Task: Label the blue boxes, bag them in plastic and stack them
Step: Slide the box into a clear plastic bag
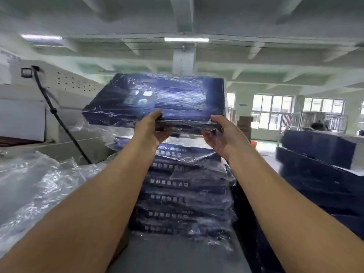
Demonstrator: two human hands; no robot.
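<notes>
The left hand [150,131] clamps the near edge of the bagged box [157,97], thumb on top and fingers curled beneath. The right hand [218,134] grips the same edge nearer its right corner, with loose film bunched at the palm. The box is held in the air just above the stack [187,186] of bagged boxes. Open air lies above and beyond it. A grey machine [65,89] with a black cable [59,119] stands close on the left, above crumpled plastic sheeting [39,184]. A pile of dark boxes [319,154] sits to the right. The held box is flat and dark blue under shiny, wrinkled film, with pale print on its face. Its long axis runs left to right, and the far edge is tilted upward.
</notes>
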